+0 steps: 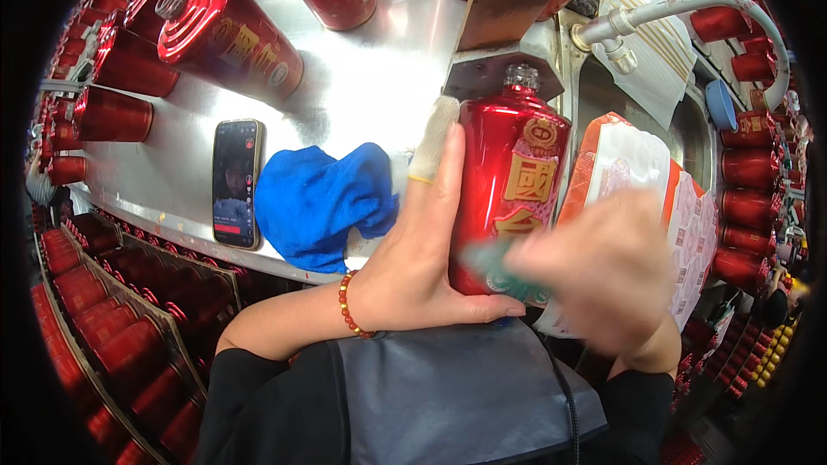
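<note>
A glossy red bottle [508, 155] with gold raised lettering and a threaded glass neck leans against a brown metal rest, its base toward me. My left hand [422, 241] grips it from the left, fingers stretched along its side and thumb across the base. A pale finger cot covers one of that hand's fingertips. Over the lower front of the bottle, my right hand [612, 267] is smeared by motion. Its fingers pinch a small green thing [504, 267], also blurred, which looks like a scrap of scouring pad and meets the red surface near the lower lettering.
Left of my left hand lie a crumpled blue cloth [323, 202] and a phone [237, 182] on the metal counter [370, 77]. Printed label sheets [633, 168] lie to the right, beside a sink with a faucet [612, 27]. More red bottles [233, 39] stand around, with several rows in crates at lower left.
</note>
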`<action>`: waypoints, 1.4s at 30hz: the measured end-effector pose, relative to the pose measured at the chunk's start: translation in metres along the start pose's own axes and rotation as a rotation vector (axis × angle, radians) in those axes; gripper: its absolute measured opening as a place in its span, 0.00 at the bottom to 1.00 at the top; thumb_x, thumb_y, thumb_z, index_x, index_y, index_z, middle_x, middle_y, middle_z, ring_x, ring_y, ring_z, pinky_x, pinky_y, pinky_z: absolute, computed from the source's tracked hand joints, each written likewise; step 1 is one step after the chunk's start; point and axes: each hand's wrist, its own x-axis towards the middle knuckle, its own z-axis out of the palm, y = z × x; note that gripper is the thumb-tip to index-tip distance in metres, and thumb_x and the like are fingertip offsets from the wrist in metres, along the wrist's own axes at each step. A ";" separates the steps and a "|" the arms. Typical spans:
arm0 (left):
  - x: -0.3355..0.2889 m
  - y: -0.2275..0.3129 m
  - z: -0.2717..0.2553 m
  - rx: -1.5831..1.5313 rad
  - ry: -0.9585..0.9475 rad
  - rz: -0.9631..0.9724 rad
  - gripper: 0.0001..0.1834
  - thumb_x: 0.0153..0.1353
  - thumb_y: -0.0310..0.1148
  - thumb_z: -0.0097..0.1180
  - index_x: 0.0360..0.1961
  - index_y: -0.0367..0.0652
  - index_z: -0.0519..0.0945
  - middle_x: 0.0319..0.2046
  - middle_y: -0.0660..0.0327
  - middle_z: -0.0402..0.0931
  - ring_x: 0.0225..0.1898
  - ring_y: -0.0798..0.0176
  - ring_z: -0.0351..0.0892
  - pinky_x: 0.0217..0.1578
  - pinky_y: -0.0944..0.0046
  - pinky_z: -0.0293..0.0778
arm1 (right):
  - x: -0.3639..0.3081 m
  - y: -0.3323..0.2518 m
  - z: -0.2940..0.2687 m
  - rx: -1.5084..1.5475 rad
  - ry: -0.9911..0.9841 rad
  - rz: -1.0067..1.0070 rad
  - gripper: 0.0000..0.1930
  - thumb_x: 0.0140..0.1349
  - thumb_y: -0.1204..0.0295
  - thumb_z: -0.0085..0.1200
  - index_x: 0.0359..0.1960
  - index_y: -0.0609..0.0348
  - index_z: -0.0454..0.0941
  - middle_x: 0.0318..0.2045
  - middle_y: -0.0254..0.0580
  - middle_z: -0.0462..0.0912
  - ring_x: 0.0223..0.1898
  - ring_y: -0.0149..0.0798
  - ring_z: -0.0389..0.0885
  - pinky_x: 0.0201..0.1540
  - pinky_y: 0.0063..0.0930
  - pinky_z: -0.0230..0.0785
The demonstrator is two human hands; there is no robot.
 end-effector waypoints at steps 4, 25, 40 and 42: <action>0.002 0.002 -0.002 -0.032 -0.005 0.004 0.80 0.43 0.50 0.82 0.77 0.29 0.30 0.76 0.30 0.34 0.77 0.28 0.38 0.74 0.44 0.47 | 0.005 0.001 -0.004 -0.146 0.018 -0.027 0.19 0.45 0.70 0.62 0.42 0.54 0.88 0.35 0.30 0.84 0.35 0.35 0.79 0.39 0.30 0.68; 0.024 -0.014 0.011 -0.228 0.307 -0.023 0.47 0.66 0.38 0.65 0.74 0.24 0.51 0.60 0.38 0.66 0.61 0.45 0.70 0.63 0.55 0.66 | -0.038 -0.014 0.029 0.737 0.471 0.879 0.08 0.66 0.77 0.63 0.43 0.65 0.77 0.35 0.32 0.81 0.31 0.21 0.76 0.33 0.16 0.70; 0.032 -0.021 0.012 -0.257 0.309 0.035 0.36 0.75 0.37 0.52 0.73 0.22 0.54 0.65 0.39 0.64 0.66 0.49 0.67 0.67 0.57 0.62 | -0.070 0.004 0.028 0.852 0.515 0.976 0.06 0.69 0.75 0.61 0.42 0.62 0.79 0.34 0.29 0.82 0.34 0.20 0.77 0.38 0.16 0.73; 0.029 -0.022 0.008 -0.295 0.271 -0.001 0.33 0.78 0.35 0.46 0.75 0.27 0.54 0.70 0.46 0.61 0.70 0.56 0.64 0.69 0.61 0.60 | -0.071 0.003 0.027 0.875 0.561 0.981 0.06 0.69 0.75 0.61 0.44 0.63 0.79 0.34 0.29 0.82 0.34 0.20 0.78 0.39 0.16 0.74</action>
